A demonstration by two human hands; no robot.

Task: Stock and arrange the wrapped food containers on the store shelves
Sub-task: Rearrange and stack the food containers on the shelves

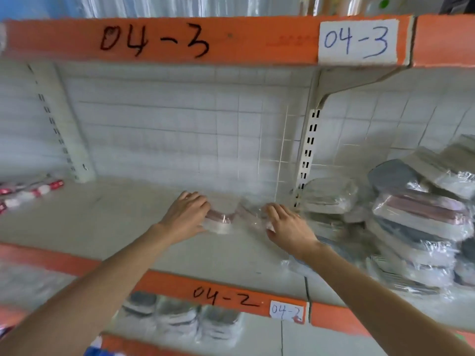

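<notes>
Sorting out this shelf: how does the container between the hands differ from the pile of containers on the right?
The wrapped container lies flat and alone on the shelf, held by the left hand and right hand. The pile is stacked, leaning and untouched. Both are wrapped in clear film.

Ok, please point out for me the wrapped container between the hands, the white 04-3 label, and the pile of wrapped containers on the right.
wrapped container (221, 222): head view, on its pink-edged front side.
white 04-3 label (357, 41): head view, on the middle of the paper.
pile of wrapped containers (416, 222): head view, on a middle pack.
</notes>
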